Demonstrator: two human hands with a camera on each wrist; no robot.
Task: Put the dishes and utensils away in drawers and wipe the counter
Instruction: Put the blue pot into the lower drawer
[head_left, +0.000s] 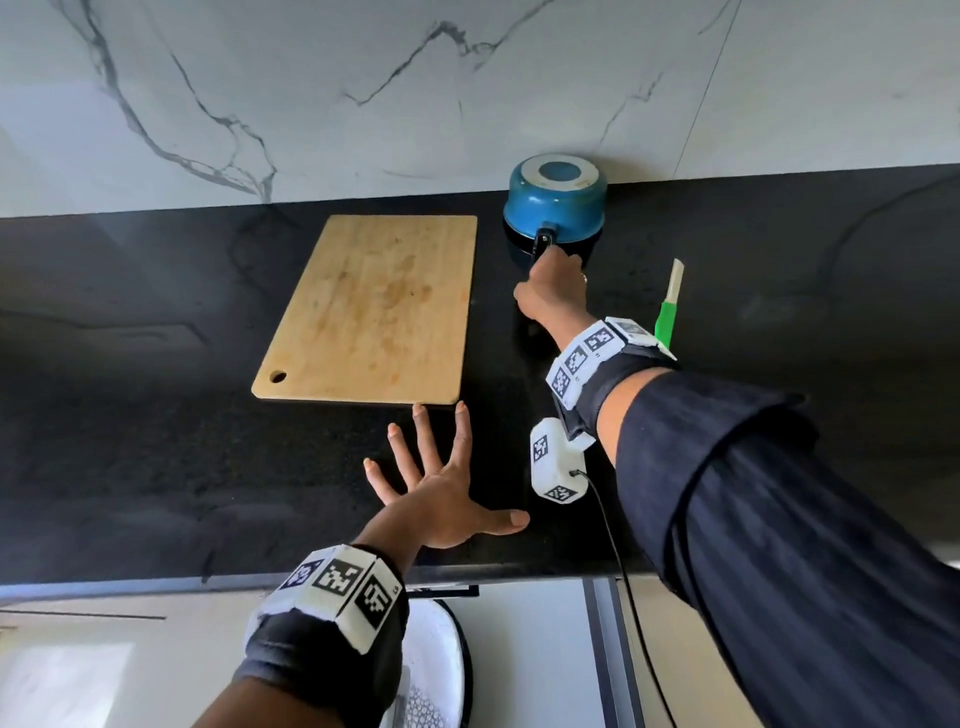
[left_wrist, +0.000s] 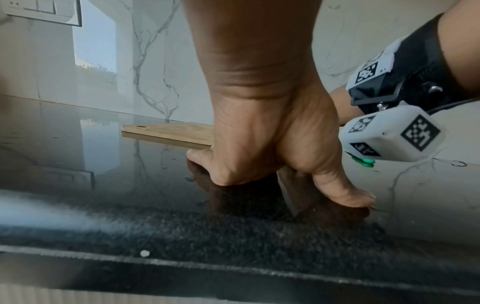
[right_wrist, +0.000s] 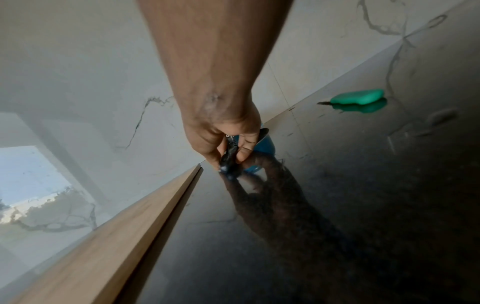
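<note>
A blue saucepan (head_left: 555, 205) stands upside down at the back of the black counter (head_left: 156, 441), against the marble wall. My right hand (head_left: 551, 285) grips its black handle (right_wrist: 228, 158), fingers curled round it. A wooden cutting board (head_left: 371, 312) lies flat to the left of the pan. A green-handled knife (head_left: 667, 309) lies right of my right wrist, also in the right wrist view (right_wrist: 359, 99). My left hand (head_left: 436, 478) presses flat on the counter with fingers spread, just in front of the board's near edge (left_wrist: 171, 133).
Below the counter edge a drawer stands open with a white dish (head_left: 436, 649) and a patterned item inside. A cable runs from the right wrist unit (head_left: 556, 462) down over the counter edge. A switch plate (left_wrist: 44, 10) is on the left wall.
</note>
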